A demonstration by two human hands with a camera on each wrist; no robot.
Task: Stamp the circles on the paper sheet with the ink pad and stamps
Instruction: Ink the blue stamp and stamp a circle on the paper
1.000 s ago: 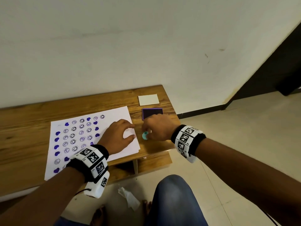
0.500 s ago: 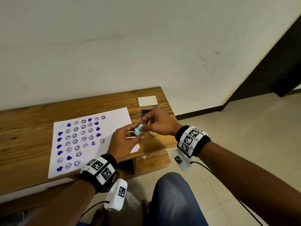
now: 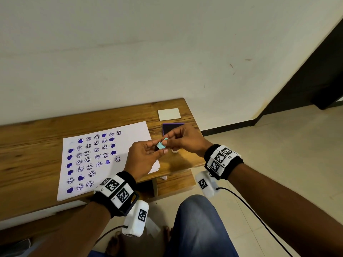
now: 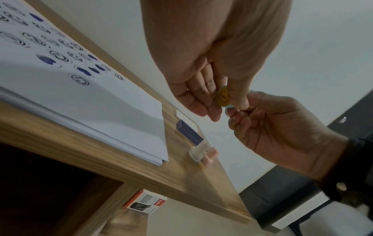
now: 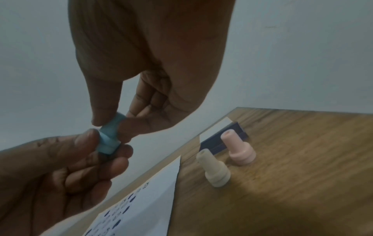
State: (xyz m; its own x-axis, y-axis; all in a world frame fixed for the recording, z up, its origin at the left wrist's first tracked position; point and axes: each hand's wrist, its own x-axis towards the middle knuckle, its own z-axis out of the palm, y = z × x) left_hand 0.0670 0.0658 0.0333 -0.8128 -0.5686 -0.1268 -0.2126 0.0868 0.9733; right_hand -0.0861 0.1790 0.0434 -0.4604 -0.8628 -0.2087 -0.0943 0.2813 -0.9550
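A light blue stamp (image 3: 161, 145) hangs above the table's right part, held between both hands. My left hand (image 3: 158, 149) pinches its wide base (image 5: 109, 143) with thumb and fingers. The stamp's yellow rubber face (image 4: 222, 95) shows in the left wrist view. My right hand (image 3: 168, 142) pinches the narrow handle end (image 5: 119, 119). The white paper sheet (image 3: 130, 132) lies to the left, with rows of printed circles holding purple hearts and smiley marks. Behind the hands sits the purple ink pad (image 3: 171, 127), open.
A cream stamp (image 5: 215, 170) and a pink stamp (image 5: 240, 151) stand upright on the wooden table (image 3: 27, 154), near the ink pad. A white lid (image 3: 169, 114) lies at the table's far right corner. A small box (image 4: 145, 201) lies under the table. My knee (image 3: 196, 219) is below.
A second ago my left hand lay flat on the paper and my right hand held the blue stamp at the table. Both hands have since risen and hold the stamp between them.
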